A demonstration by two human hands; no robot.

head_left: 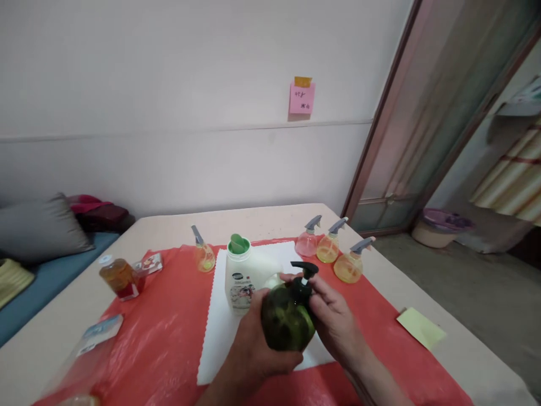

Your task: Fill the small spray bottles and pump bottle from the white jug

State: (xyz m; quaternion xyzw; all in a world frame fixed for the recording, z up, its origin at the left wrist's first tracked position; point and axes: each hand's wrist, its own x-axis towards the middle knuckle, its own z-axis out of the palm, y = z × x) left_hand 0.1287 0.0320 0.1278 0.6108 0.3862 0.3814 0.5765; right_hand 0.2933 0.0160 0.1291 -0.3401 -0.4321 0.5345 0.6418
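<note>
A dark green pump bottle point(287, 321) is tilted in front of me, above a white sheet. My left hand point(262, 344) wraps around its round body from the left and below. At the black pump head point(302, 286), my right hand point(333, 316) has its fingers closed around the collar. Just behind the bottle stands a white jug point(234, 279) with a printed label and a green piece point(238, 243) in its mouth. Part of the jug's right side is hidden by the bottle and my hands.
Several spray bottles stand around: a pink one point(306, 243), yellow ones point(349, 268) on the right, another point(205, 258) on the left. An amber jar point(119, 276) leans at left. Red plastic point(169, 327) lies under the white sheet point(220, 344). Yellow notes point(420, 327) rest at right.
</note>
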